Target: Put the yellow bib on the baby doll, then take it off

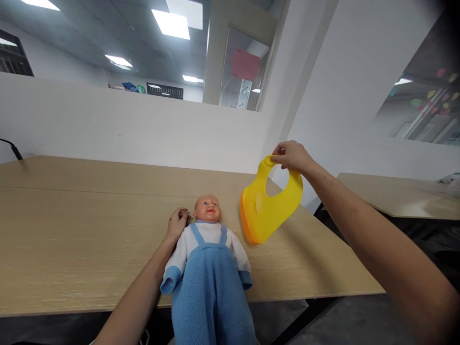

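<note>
1. Yellow and pliable-looking, a bib (273, 218) hangs from a person's right hand (292, 155) above the right end of a wooden table (89, 230), beside a doll (208, 249) lying face up.
2. The step in hand appears to be presenting the bib: raised by the top of its neck loop, it is well apart from the doll's neck.
3. Bringing it across would likely call for levelling the tilted bib, opening the loop at its fastening and freeing the left hand (178, 222) for the other strap.
4. The hands are well apart. The right pinches the loop between thumb and fingers; the left rests by the doll's head, fingers loosely bent around nothing visible. Whether it touches the head cannot be told.
5. Smooth-faced, the bib bears a pale emblem (259, 202) and shows deeper orange along its pocket side. Fingers partly cover the fastening.
6. The doll wears blue overalls over a white top, its legs reaching past the table's near edge.
</note>
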Motion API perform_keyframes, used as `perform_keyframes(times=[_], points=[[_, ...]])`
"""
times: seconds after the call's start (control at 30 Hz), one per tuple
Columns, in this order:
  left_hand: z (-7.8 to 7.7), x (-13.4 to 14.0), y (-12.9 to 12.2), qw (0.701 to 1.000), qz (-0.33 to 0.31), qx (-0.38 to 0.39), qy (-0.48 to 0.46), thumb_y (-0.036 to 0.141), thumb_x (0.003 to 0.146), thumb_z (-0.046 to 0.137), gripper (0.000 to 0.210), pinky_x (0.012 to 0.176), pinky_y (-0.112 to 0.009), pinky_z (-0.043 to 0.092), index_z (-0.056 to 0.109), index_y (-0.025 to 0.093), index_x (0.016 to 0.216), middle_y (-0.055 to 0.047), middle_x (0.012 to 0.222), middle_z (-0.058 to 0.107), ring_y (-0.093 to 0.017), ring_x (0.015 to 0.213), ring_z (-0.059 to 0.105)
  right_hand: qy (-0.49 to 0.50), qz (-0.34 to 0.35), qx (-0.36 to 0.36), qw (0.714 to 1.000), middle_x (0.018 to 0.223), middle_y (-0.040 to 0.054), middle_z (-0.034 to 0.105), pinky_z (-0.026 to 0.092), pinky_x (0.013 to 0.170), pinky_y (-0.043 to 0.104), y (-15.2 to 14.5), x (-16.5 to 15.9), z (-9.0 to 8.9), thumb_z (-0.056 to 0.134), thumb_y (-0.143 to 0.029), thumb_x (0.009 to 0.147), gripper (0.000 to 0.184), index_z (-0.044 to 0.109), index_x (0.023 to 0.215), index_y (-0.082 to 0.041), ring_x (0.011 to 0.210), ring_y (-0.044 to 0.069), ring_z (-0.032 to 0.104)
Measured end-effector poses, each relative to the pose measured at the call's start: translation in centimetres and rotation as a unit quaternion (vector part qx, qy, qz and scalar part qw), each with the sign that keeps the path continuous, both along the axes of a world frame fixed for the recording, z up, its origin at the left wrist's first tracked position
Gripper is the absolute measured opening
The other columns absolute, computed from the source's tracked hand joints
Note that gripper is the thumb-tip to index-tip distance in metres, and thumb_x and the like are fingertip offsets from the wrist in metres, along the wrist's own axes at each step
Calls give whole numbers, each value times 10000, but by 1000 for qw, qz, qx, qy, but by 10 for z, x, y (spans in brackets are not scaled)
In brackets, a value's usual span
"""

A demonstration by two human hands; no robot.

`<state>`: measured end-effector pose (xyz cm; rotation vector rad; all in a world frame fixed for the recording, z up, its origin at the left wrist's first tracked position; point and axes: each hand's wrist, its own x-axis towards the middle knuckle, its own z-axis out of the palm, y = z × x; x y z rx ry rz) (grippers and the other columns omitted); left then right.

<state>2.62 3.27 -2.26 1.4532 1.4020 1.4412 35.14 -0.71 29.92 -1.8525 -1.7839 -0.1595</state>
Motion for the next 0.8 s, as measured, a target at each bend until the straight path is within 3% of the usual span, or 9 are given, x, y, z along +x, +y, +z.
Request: perform_keyframes(times=[0.07,0.17,0.3,0.43,0.6,0.8], points=[[-2,-1,2,1000,-1,-2,8,283,733,489,273,703,-317,490,611,175,952,-73,775,718,-212,761,675,31,23,-35,999,753,36,674,449,452,207,10,18,-20,681,-139,718,92,611,778,-135,456,82,559],[-2,-1,3,1000,-7,-5,3,295,725,493,261,707,-321,488,618,176,921,-74,775,718,-216,765,673,56,49,-60,995,767,35,658,428,418,170,23,49,-65,650,-159,752,72,595,793,-136,498,75,555],[2,0,-1,999,-31,0,-20,304,712,490,238,685,-314,488,619,181,871,-56,714,708,-208,720,670,63,46,-50,996,828,27,650,431,420,164,32,95,-125,627,-199,768,77,577,801,-150,523,71,541],[5,1,-4,999,-31,10,-20,305,700,484,211,674,-308,479,617,190,816,-48,671,698,-204,687,659,37,23,-92,995,777,12,625,391,436,169,28,130,-172,618,-195,772,65,571,797,-157,503,69,536],[3,0,-3,999,-37,-1,-33,311,685,501,220,665,-305,482,625,184,815,-52,673,702,-205,682,660,31,-31,-95,995,773,16,642,383,499,206,16,152,-216,566,-240,832,78,538,852,-169,457,72,518],[2,-2,-2,999,-39,-11,-28,319,677,514,236,668,-305,482,633,179,825,-53,689,709,-203,678,654,110,-112,-37,987,810,40,675,425,611,248,14,181,-247,538,-256,828,155,556,952,-164,555,115,590]])
